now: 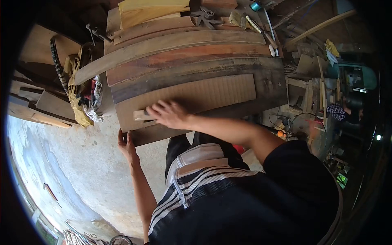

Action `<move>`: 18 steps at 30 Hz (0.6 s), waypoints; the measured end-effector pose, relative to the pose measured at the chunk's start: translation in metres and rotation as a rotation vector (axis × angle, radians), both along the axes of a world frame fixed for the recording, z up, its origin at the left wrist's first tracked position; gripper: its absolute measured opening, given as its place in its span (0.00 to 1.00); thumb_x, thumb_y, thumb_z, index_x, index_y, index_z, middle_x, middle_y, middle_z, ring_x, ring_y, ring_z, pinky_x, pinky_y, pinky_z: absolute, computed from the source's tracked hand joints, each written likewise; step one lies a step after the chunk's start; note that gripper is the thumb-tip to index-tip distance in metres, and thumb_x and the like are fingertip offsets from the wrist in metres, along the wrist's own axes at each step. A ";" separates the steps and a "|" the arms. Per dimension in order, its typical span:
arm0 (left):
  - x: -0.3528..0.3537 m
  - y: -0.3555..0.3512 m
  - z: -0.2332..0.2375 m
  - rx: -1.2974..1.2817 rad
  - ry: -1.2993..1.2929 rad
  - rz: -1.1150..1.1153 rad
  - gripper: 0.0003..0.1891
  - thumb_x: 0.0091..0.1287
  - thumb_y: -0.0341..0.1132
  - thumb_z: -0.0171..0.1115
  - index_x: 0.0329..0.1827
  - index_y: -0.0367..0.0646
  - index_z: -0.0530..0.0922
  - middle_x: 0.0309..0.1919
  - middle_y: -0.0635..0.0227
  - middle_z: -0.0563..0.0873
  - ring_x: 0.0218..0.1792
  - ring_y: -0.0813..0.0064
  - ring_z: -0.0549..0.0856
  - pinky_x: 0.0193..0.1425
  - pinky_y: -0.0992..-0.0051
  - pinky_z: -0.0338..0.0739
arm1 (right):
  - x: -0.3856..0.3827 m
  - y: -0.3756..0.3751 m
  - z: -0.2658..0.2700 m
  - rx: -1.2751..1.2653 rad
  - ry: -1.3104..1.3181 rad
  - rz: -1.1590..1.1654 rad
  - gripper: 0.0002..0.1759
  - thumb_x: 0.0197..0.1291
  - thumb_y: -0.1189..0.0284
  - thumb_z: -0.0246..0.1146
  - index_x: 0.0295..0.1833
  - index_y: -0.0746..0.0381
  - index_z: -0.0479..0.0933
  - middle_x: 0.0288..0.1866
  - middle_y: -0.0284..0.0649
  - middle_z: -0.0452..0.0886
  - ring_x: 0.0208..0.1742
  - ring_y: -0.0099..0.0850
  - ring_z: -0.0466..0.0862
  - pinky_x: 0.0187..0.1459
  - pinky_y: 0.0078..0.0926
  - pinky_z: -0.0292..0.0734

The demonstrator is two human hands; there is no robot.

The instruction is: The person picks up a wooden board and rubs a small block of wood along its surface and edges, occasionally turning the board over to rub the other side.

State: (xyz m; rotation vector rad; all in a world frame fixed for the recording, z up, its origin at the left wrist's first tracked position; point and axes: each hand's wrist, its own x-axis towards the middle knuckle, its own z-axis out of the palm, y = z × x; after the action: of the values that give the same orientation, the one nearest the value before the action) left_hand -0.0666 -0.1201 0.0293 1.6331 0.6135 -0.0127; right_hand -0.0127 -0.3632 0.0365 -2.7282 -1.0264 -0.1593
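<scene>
R hand on small block atop ridged panel; L hand at near-L corner

Step in hand, as judged: surface work w/ a small wooden block (140, 116) on the brown ridged panel (228, 92) (cardboard or wood, can't tell). Panel lies flat on the dark bench boards (271, 79), directly in front of the person; block sits near its L end. Right hand (169, 114), a bit blurred, is over the block, fingers spread on or about it; can't tell if they pinch it or only press. Left hand (128, 145) is at the near-L corner, thumb & fingers by the edge; can't tell if it's clamped there, or on panel vs. board below.

Next move prob. calls for even pressure on the block & a steady L corner, esp. as the ridges run crosswise to the panel's length.

Around: long curved wood strip (171, 45) spans the bench behind the panel, L end overhanging; reddish board (196, 56) just this side of it. Far edge: yellow piece (153, 12), finned metal part (207, 18), teal spool (255, 6). Yellow sack (73, 77) off L. Co-worker's checked sleeve (337, 111) far R, well apart. Nothing obvs. blocks the ridged surface; strip limits reach farther back.
</scene>
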 end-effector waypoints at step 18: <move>-0.008 -0.008 -0.020 0.964 0.055 -0.075 0.33 0.68 0.48 0.62 0.72 0.40 0.64 0.68 0.50 0.67 0.65 0.46 0.68 0.66 0.54 0.65 | 0.025 0.040 -0.001 0.062 0.067 -0.060 0.32 0.55 0.62 0.65 0.65 0.60 0.66 0.57 0.40 0.72 0.59 0.38 0.72 0.51 0.44 0.75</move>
State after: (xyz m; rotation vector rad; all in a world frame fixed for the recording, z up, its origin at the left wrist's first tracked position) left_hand -0.0747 -0.1279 0.0090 2.5923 0.6388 0.2135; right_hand 0.0123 -0.3229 0.0358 -2.6901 -0.9062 -0.1072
